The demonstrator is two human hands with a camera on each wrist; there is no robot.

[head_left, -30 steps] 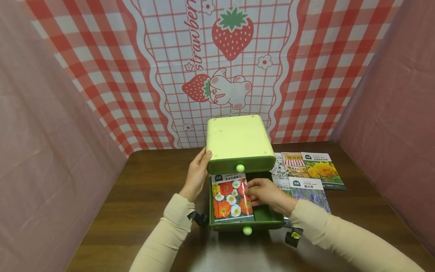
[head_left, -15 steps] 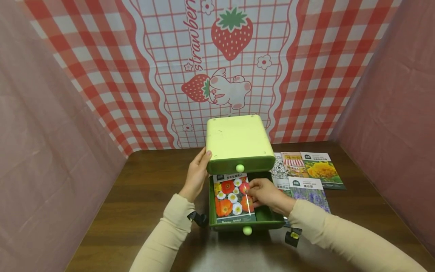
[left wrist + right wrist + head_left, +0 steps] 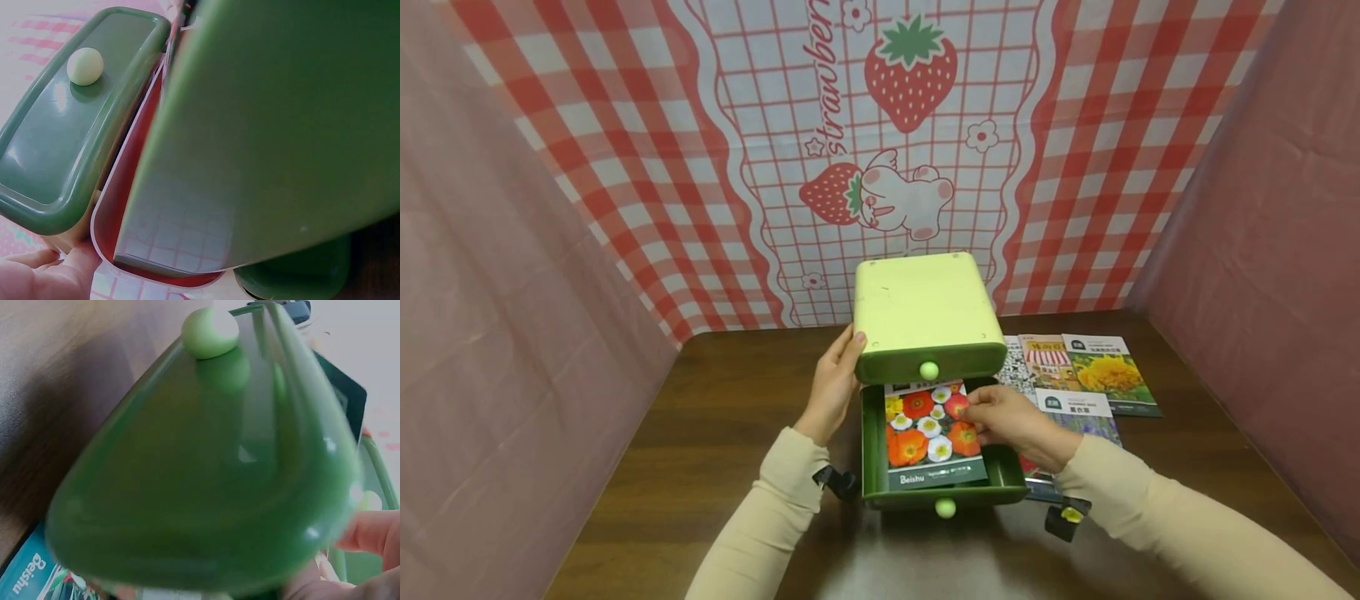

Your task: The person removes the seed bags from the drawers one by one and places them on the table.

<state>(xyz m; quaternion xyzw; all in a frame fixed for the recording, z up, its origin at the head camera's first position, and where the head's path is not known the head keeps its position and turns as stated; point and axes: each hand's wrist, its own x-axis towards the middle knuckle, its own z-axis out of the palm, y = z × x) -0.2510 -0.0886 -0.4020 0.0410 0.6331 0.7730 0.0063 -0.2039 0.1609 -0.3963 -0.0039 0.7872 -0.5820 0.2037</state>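
Observation:
A small cabinet [image 3: 925,300] with a pale yellow-green casing has its lower drawer [image 3: 868,450] pulled out. My left hand [image 3: 831,387] holds the cabinet's left side near the front, thumb over the corner. With my right hand [image 3: 1018,421] I pinch the right edge of a seed packet [image 3: 928,437] printed with red, orange and white poppies. The packet lies tilted over the drawer, its top end hidden under the upper drawer front [image 3: 895,367]. In the right wrist view, the lower drawer front [image 3: 187,456] covers most of the packet; a dark corner shows above the rim.
Several other seed packets lie on the wooden table [image 3: 737,417] right of the cabinet, among them one with a yellow flower [image 3: 1108,375] and one with purple flowers [image 3: 1090,423]. A red-checked strawberry cloth [image 3: 910,183] hangs close behind.
My right hand has moved right with the poppy packet, which shifts from the drawer's left wall toward its middle and shows more of its lower edge. The left hand stays on the cabinet.

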